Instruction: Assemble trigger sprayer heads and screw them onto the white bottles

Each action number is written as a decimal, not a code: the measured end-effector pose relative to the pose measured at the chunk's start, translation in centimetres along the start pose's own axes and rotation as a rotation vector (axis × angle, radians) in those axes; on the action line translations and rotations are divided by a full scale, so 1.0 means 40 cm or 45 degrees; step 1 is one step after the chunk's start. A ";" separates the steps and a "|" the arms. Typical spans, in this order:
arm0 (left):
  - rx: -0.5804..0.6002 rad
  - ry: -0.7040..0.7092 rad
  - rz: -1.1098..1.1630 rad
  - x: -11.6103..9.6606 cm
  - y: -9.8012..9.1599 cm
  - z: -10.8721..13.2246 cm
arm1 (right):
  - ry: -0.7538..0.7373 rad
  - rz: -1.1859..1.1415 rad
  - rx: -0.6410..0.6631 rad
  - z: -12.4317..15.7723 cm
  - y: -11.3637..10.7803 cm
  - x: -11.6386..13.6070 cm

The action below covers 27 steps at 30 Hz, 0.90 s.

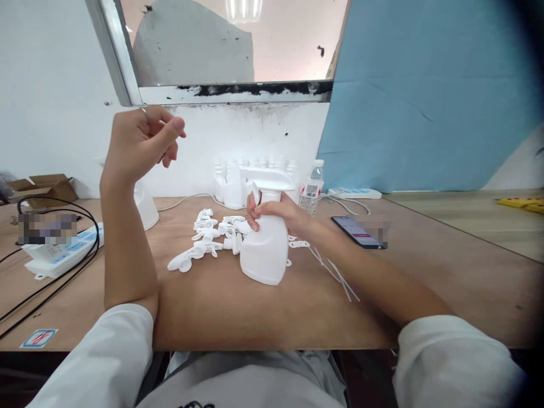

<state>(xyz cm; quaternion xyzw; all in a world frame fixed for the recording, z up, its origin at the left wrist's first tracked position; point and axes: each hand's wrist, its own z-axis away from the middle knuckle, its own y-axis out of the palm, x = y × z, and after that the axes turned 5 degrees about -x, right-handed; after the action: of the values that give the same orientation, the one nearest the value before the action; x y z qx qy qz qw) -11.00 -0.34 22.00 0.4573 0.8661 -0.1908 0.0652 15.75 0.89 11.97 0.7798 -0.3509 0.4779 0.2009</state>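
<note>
My right hand [278, 211] is wrapped round the neck of a white spray bottle [266, 252], just below its trigger head. The bottle leans a little above the table, its head pointing left. My left hand [144, 139] is raised high at the left, elbow on the table, with a ring on one finger. Its fingers are curled in toward the thumb, and nothing shows in them. Several loose white trigger sprayer heads [204, 243] lie left of the bottle. Thin white tubes [335, 275] lie on the table below my right forearm.
Several white bottles [233, 187] stand against the wall, beside a clear water bottle [312, 187]. A white bottle [145, 208] is partly behind my left arm. A phone [357, 232], power strips [63, 252], black cables and a cardboard box [45, 190] surround the work area.
</note>
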 end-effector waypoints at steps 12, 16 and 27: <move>0.359 -0.054 -0.069 -0.046 0.023 0.010 | 0.055 -0.079 0.093 0.014 0.008 0.009; 0.612 0.027 -0.093 -0.073 0.066 0.013 | 0.047 -0.100 0.172 0.019 0.015 0.009; 0.829 0.288 0.011 -0.116 0.086 0.022 | 0.173 0.276 0.155 0.021 0.029 0.043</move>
<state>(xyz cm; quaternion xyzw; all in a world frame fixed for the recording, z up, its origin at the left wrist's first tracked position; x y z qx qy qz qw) -5.55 -2.49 21.60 0.4760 0.7596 -0.4052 -0.1798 15.92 -1.05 13.09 0.7140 -0.3890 0.5689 0.1238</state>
